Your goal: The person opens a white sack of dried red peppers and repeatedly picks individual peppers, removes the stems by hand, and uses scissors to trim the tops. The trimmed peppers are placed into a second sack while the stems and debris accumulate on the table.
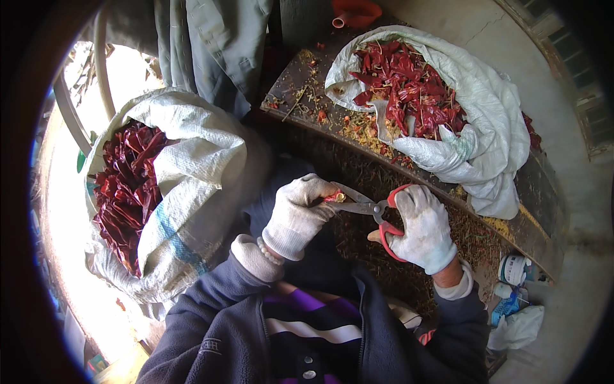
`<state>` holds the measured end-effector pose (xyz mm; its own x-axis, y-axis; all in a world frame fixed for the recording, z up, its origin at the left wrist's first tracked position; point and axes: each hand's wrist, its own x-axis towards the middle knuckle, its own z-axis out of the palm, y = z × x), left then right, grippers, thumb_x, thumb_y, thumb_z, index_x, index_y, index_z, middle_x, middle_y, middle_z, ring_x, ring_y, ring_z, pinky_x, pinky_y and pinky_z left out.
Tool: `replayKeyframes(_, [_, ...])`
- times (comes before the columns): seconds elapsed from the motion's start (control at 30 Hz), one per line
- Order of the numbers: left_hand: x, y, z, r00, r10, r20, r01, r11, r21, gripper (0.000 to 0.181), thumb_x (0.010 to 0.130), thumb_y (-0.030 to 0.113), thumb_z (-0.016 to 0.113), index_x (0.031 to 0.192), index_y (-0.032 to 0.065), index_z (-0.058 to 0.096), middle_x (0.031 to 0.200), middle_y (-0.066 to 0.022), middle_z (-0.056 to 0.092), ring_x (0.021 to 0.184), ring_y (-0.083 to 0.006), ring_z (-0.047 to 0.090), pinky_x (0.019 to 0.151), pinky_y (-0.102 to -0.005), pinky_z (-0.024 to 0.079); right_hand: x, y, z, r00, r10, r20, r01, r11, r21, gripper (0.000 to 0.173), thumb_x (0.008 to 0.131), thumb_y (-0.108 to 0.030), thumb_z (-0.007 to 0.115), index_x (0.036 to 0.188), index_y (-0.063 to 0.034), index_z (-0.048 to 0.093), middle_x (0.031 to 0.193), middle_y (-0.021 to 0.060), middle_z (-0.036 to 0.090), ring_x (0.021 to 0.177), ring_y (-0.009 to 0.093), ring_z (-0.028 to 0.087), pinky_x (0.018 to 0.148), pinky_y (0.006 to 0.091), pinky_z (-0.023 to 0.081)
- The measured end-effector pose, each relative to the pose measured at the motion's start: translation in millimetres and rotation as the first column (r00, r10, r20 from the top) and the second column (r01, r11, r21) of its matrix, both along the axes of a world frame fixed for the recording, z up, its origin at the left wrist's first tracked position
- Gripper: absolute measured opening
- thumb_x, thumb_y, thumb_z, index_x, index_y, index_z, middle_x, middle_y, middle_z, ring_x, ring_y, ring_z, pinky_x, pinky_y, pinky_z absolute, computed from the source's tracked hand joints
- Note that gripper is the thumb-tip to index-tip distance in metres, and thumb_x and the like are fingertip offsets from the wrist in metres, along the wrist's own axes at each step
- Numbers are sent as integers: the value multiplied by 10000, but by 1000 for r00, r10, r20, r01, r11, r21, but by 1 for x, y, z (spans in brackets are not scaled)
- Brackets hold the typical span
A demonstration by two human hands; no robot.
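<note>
My left hand (302, 206), in a white knit glove, pinches a dried red chili pepper (331, 198) with its pale stem end (340, 197) facing the scissors. My right hand (422, 225), also gloved, grips the red handles of a pair of scissors (377, 208). The blades are parted, one above and one below the stem end. A bare fingertip or thumb tip pokes out of the right glove beside the lower handle. Most of the pepper is hidden inside my left fingers.
On my left stands a white woven sack (201, 144) of dark red dried chilies (127, 192). Another sack (499, 110) lies open on a dark tabletop (307, 91), spilling chilies (407, 86) among seeds and scraps. A red plastic funnel (357, 13) sits behind. Bottles and bags (515, 297) crowd the lower right.
</note>
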<state>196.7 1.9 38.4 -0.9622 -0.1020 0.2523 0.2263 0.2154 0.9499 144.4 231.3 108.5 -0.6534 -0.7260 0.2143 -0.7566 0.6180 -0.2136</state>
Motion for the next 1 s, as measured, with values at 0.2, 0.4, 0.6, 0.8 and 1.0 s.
replayKeyframes(0.2, [-4, -2, -3, 999, -15, -45, 12, 998, -61, 187, 688, -53, 763, 822, 28, 662, 767, -79, 648, 701, -220, 612, 622, -314, 479, -3, 1, -7, 1000, 3, 19, -4, 999, 36, 578, 631, -421, 863, 931, -33, 558, 918, 138, 533, 841, 357, 573, 711, 468, 476])
replayKeyframes(0.4, [-4, -3, -3, 1000, 7, -28, -9, 997, -73, 176, 677, -53, 752, 817, 23, 675, 768, -75, 654, 705, -219, 619, 622, -314, 482, -4, -1, -18, 1000, 15, 2, -15, 999, 47, 560, 647, -425, 857, 919, -37, 559, 878, 145, 539, 797, 359, 581, 669, 466, 476])
replayKeyframes(0.6, [-2, 1, -3, 998, 1, 57, 0, 1000, -17, 131, 732, -33, 745, 837, 31, 700, 782, -70, 659, 723, -199, 620, 641, -306, 485, -2, 1, -27, 1000, -3, 9, 3, 1000, 1, 528, 680, -443, 840, 902, -51, 563, 824, 135, 567, 713, 348, 608, 604, 461, 485])
replayKeyframes(0.8, [-2, 1, -5, 998, -11, 56, 15, 998, -67, 115, 754, 3, 770, 845, 36, 708, 774, -62, 655, 725, -191, 617, 658, -297, 488, 0, 5, -32, 1000, -24, -8, 24, 1000, -2, 516, 692, -461, 827, 901, -66, 569, 800, 121, 576, 674, 339, 614, 574, 451, 488])
replayKeyframes(1.0, [-3, 1, -3, 996, -37, 85, 43, 996, -73, 121, 746, 1, 781, 842, 29, 714, 761, -57, 656, 708, -168, 614, 645, -289, 487, -1, 12, -33, 999, -32, -23, 32, 999, 4, 495, 693, -463, 825, 890, -82, 576, 770, 108, 584, 630, 332, 618, 544, 438, 490])
